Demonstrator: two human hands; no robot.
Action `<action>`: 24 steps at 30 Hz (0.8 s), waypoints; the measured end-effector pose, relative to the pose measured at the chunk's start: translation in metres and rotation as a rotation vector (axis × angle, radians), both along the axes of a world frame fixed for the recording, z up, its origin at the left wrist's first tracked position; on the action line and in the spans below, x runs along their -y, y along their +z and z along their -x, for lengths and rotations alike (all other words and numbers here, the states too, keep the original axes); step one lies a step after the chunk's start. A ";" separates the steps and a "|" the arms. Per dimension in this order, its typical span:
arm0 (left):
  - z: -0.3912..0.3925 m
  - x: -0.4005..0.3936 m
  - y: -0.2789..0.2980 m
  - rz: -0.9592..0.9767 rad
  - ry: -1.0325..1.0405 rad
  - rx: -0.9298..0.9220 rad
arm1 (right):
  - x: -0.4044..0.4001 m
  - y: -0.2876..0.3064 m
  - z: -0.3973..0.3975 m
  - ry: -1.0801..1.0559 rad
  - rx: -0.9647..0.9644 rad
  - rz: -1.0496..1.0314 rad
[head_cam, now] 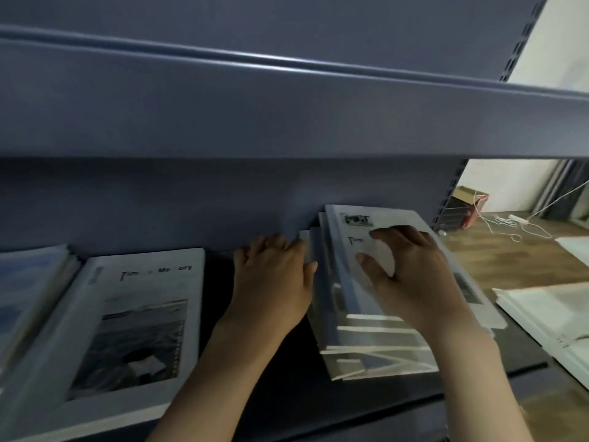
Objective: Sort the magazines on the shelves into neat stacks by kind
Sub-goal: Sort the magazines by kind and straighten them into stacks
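A loose stack of grey-white magazines (376, 342) lies on the right part of the dark shelf (274, 387), its lower edges fanned out. My right hand (411, 275) rests flat on the top cover, fingers spread. My left hand (274, 279) presses against the stack's left side, fingers curled at its upper left corner. Left of my arms lies another magazine stack (127, 333) with a black-and-white sea photo and the title "Time Memory". A blue-covered stack (28, 288) sits at the far left, partly cut off.
The blue upper shelf (287, 110) overhangs close above the hands. Right of the shelf unit are white papers (548, 317) on a lower surface, a wooden floor, a white power strip with cable (516, 220) and a small cardboard box (468, 205).
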State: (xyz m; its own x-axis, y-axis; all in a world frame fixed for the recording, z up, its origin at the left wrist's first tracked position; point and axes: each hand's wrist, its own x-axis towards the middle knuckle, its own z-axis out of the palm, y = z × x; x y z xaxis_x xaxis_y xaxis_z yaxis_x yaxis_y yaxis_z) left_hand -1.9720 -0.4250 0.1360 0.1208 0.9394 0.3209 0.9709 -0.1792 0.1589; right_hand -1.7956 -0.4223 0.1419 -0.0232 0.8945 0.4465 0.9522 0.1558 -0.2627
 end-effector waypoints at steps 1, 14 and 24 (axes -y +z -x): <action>-0.010 -0.003 0.000 0.008 -0.005 0.002 | -0.001 -0.001 -0.011 -0.011 0.004 0.017; -0.076 -0.049 0.009 0.247 0.098 -0.104 | -0.008 -0.016 -0.081 -0.007 -0.047 0.095; -0.081 -0.057 0.025 0.469 0.028 0.127 | -0.004 -0.024 -0.092 -0.031 -0.104 0.141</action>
State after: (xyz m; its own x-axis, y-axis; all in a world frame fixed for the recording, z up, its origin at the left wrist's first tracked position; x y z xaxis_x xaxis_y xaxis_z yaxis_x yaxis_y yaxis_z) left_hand -1.8914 -0.3682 0.1610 0.0810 0.9886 -0.1269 0.9420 -0.0343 0.3340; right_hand -1.7031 -0.4186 0.1183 0.0453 0.9480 0.3151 0.9227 0.0812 -0.3768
